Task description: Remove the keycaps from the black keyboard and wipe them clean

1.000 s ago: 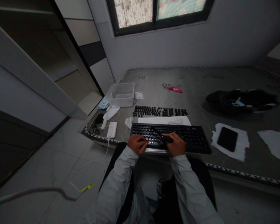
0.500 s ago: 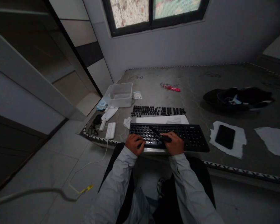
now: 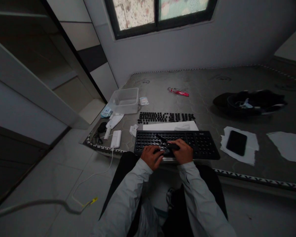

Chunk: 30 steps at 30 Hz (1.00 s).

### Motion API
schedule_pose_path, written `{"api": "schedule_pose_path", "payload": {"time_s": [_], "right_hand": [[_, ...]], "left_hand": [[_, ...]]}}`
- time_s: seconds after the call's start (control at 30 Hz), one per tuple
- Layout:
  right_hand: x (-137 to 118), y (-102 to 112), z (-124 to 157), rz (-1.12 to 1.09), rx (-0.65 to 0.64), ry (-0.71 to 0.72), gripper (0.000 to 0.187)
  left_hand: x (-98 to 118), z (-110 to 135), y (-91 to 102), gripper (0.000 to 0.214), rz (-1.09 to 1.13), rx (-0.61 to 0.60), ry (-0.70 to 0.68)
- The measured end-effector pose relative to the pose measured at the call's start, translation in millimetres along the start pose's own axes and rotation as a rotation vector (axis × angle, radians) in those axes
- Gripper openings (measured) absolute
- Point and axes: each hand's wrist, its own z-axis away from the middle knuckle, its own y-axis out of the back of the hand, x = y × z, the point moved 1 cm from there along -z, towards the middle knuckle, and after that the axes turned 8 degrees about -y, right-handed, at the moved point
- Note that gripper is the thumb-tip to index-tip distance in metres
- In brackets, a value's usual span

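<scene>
A black keyboard [image 3: 204,144] lies before me, with many of its keycaps off and pale switch spots showing on its left and middle part. My right hand [image 3: 184,151] is closed around a slim black tool [image 3: 173,145] whose thin end points up and left over the keys; its exact kind is too dark to make out. My left hand [image 3: 152,157] rests at the keyboard's front edge, fingers curled and thumb near the index finger. Something small and dark may be between them. Behind the keyboard, loose black keycaps [image 3: 153,116] lie in rows.
A white sheet [image 3: 160,126] lies partly under the keyboard. To the left are a clear plastic box [image 3: 125,102], a white power bank [image 3: 116,139] with a cable, and crumpled tissue [image 3: 133,130]. At right, a phone [image 3: 236,143] rests on paper; a black bag-like item [image 3: 251,103] lies behind.
My left hand has moved right along the keyboard's front edge, closer to my right hand. The right hand keeps its hold on the black tool. The view has shifted slightly.
</scene>
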Motion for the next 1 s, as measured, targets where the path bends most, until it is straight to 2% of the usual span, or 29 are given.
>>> {"api": "schedule_pose_path", "payload": {"time_s": [0.13,0.23,0.37,0.43,0.57,0.8,1.0], "right_hand": [[0,1,0,-0.013,0.002,-0.011,0.017],[2,1,0,-0.037,-0.008,0.022,0.017],[5,0,1,-0.074,-0.077,0.098,0.020],[6,-1,2,-0.042,-0.091,0.103,0.024],[5,-2,3,0.009,-0.105,0.108,0.029],[-1,-5,2,-0.071,-0.215,0.139,0.035],[-3,-5,1,-0.089,-0.275,0.144,0.033]], "left_hand": [[0,1,-1.0,0.026,-0.001,0.025,0.014],[-1,2,0.1,0.026,-0.008,0.127,0.062],[-12,6,6.7,0.032,0.067,0.391,0.351],[-19,9,9.6,0.035,0.103,0.453,0.434],[-27,11,10.0,0.036,0.130,0.399,0.407],[-24,12,2.1,0.037,0.151,0.341,0.305],[-27,11,9.6,0.034,0.146,0.288,0.220]]}}
